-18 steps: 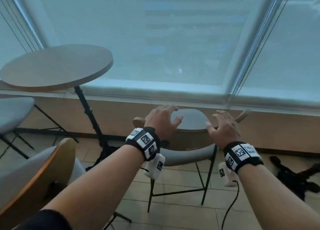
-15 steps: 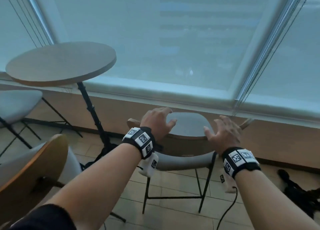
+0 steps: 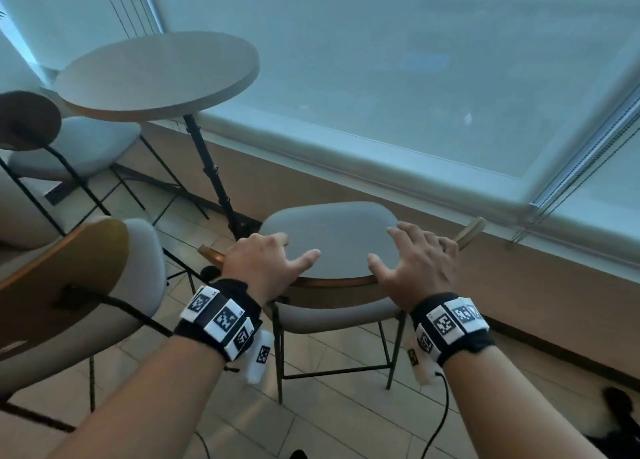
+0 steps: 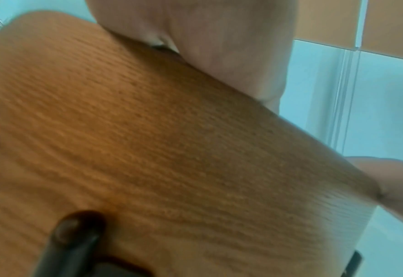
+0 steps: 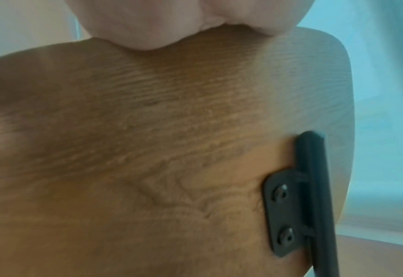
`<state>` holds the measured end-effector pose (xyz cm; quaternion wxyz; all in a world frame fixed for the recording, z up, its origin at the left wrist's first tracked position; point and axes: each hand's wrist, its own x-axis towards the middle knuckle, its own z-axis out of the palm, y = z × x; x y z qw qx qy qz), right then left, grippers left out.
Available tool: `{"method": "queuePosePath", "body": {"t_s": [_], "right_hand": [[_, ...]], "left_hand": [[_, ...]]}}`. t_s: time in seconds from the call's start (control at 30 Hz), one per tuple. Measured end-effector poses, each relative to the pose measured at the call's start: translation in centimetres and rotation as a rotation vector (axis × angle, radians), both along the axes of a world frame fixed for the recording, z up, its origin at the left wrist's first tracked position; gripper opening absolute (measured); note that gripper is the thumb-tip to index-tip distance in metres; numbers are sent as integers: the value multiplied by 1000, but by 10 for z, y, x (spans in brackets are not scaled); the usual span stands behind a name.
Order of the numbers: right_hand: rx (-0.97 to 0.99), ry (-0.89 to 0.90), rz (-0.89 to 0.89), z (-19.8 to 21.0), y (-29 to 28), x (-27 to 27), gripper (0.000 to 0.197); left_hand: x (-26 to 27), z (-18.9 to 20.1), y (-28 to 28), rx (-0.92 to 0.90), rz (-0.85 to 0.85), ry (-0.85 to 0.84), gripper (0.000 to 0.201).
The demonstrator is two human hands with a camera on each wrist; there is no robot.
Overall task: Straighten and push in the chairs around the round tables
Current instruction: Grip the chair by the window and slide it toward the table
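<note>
The left hand (image 3: 263, 264) and right hand (image 3: 420, 268) rest on the wooden backrest (image 3: 332, 282) of a grey-seated chair (image 3: 329, 237). Their fingers are spread. The round tabletop (image 3: 156, 74) stands to the left.

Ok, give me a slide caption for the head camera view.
Both hands, left and right, rest atop a chair backrest beside the round table.

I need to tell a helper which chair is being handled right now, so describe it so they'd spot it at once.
Start at the big window with its blind down, then the round table beside it. To the table's right, facing the window wall, stands the chair with a grey seat and curved wooden backrest. Unlike its neighbours, both hands rest on its backrest: left hand, right hand.
</note>
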<state>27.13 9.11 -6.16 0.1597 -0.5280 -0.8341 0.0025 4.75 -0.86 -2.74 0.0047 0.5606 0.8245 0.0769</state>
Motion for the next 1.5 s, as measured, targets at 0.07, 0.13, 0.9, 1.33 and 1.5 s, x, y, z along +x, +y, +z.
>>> {"method": "queuePosePath", "body": {"t_s": [0.07,0.13,0.9,1.33,1.5], "right_hand": [[-33,-7,80,4,16,-6,63],[-50,-3,139,9,31,-12,61],[-59,-61,553,6,154,17,59],[32,-121,839,10,269,4,60],[39,-146,870,11,312,-19,59]], "left_hand": [[-3,-2,-1,8,64,-11,73],[-9,-4,0,30,105,-14,69],[59,-5,52,-104,442,28,67],[114,-1,124,-123,600,71,67],[110,-5,161,-39,633,30,57]]}}
